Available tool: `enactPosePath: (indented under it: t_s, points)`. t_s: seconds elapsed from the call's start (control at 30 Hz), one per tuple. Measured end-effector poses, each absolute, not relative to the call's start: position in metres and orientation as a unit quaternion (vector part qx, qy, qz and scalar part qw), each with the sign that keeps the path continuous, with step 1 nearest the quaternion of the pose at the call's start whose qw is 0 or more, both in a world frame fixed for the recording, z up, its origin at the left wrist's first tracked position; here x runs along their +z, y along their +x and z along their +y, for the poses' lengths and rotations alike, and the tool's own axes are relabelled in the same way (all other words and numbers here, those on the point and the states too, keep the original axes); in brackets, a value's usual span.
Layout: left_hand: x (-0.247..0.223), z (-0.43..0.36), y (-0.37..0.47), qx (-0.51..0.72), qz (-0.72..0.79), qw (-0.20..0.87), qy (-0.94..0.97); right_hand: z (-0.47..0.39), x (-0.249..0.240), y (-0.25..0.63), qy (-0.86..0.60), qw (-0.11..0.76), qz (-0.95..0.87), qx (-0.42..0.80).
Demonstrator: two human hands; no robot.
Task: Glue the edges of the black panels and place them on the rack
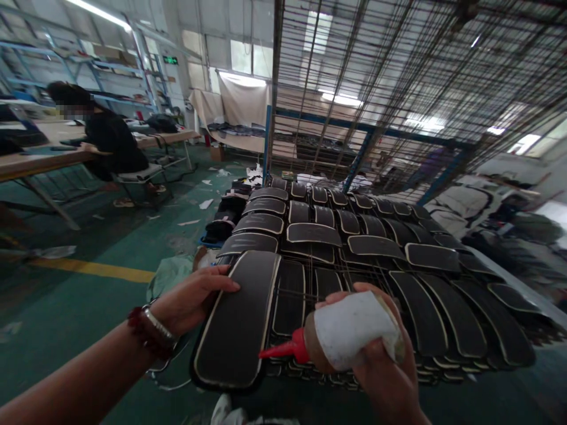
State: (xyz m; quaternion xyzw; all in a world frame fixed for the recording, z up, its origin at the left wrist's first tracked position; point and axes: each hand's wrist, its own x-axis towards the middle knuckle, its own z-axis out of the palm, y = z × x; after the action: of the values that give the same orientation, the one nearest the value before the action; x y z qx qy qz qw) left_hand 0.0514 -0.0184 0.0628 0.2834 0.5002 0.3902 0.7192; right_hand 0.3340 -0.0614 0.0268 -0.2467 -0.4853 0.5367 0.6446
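Observation:
My left hand [195,298] grips a long black panel [239,313] by its left edge, thumb on top and the other fingers mostly hidden underneath. A pale line runs just inside the panel's border. In my right hand [385,366] is a glue bottle [354,330] with a white wrapping, tipped on its side. Its red nozzle [283,349] points left, and the tip is at the panel's lower right border; whether it touches I cannot tell. Beyond and to the right, several similar black panels [420,313] lie in overlapping rows on a wire rack.
Tilted wire racks [376,71] on a blue frame rise above the panels. At the left, a person [110,136] sits at a long table [39,162]. Paper scraps [206,204] and a yellow line [97,269] mark the green floor. A pale green bag [170,276] lies beside the rack.

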Motion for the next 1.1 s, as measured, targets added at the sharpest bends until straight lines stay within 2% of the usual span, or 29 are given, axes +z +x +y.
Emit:
enactPosePath:
  t_s: [0.47, 0.73, 0.8, 0.97, 1.1]
  points:
    - [0.066, -0.015, 0.052, 0.433, 0.524, 0.695, 0.233, -0.065, 0.022, 0.328, -0.269, 0.639, -0.465, 0.550]
    - [0.066, -0.017, 0.058, 0.418, 0.524, 0.693, 0.267, -0.034, 0.032, 0.326, -0.275, 0.704, -0.430, 0.494]
    - [0.066, -0.018, 0.058, 0.417, 0.525, 0.689, 0.274, -0.033, 0.029, 0.326, -0.280, 0.697, -0.415, 0.513]
    - [0.066, -0.023, 0.061, 0.404, 0.518, 0.696, 0.290, -0.029, 0.016, 0.323, -0.334, 0.603, -0.321, 0.649]
    - [0.066, -0.030, 0.071, 0.395, 0.478, 0.723, 0.304, -0.007, 0.021, 0.317, -0.363, 0.653, -0.213, 0.630]
